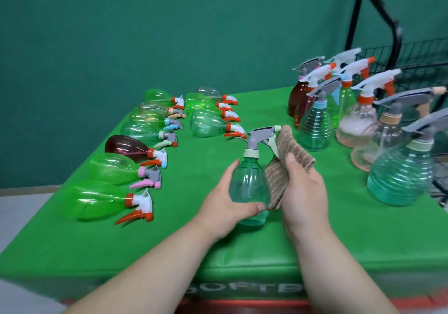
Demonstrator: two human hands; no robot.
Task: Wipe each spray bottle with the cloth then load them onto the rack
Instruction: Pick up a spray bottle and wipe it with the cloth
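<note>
A teal-green spray bottle [249, 182] with a grey trigger head stands upright near the middle of the green table [194, 241]. My left hand [226, 207] grips its lower body from the left, thumb across the front. My right hand [304, 192] holds a folded brown striped cloth [281, 161] against the bottle's right side and trigger. The black wire rack [412, 56] stands at the far right, behind the table.
Several spray bottles lie on their sides at the left, such as a bright green one [97, 199] and a dark red one [128, 147]. Several more stand upright at the right, among them a ribbed teal one [400, 180] and a pink one [356, 124].
</note>
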